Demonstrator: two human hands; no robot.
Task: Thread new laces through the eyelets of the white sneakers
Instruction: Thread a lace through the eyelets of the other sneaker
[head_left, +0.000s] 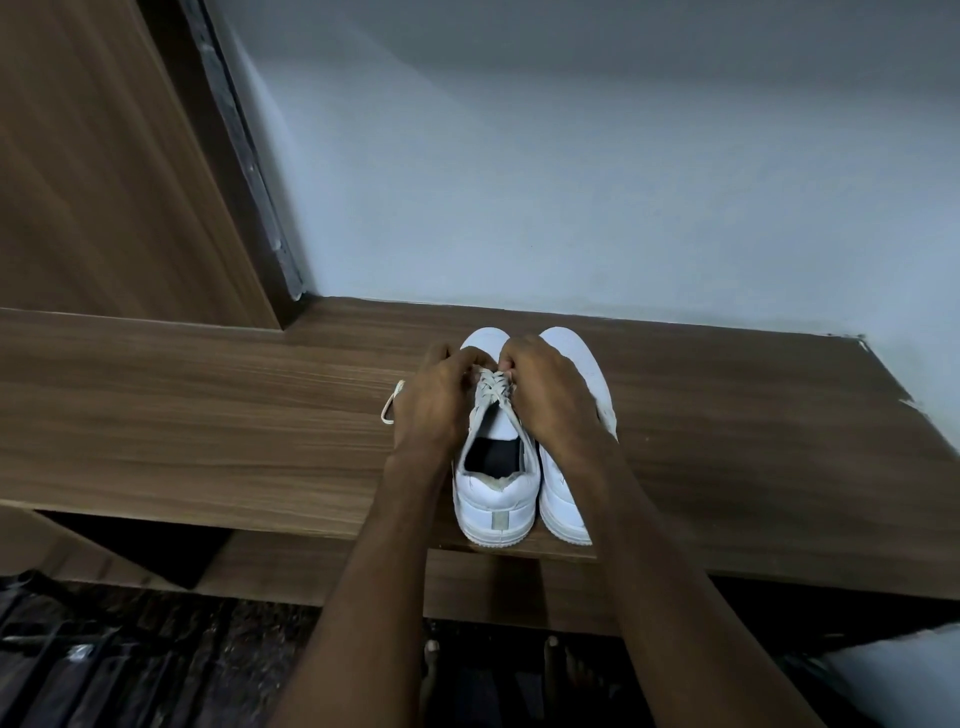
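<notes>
Two white sneakers stand side by side on a wooden shelf (208, 415), toes toward the wall. The left sneaker (493, 499) has an off-white lace (493, 392) crossed through its lower eyelets. My left hand (436, 400) curls over the left side of its lacing and grips the lace there. My right hand (545, 389) pinches the lace at the upper crossings with curled fingers. A loop of the lace (389, 410) trails onto the shelf left of my left hand. The right sneaker (569, 499) is partly hidden under my right wrist; its eyelets are not visible.
A pale wall (571, 182) rises right behind the sneakers. A wooden panel (104, 182) stands at the left. The shelf's front edge (311, 530) runs just under the heels. Below lies a dark floor (156, 665), with toes (431, 649) visible.
</notes>
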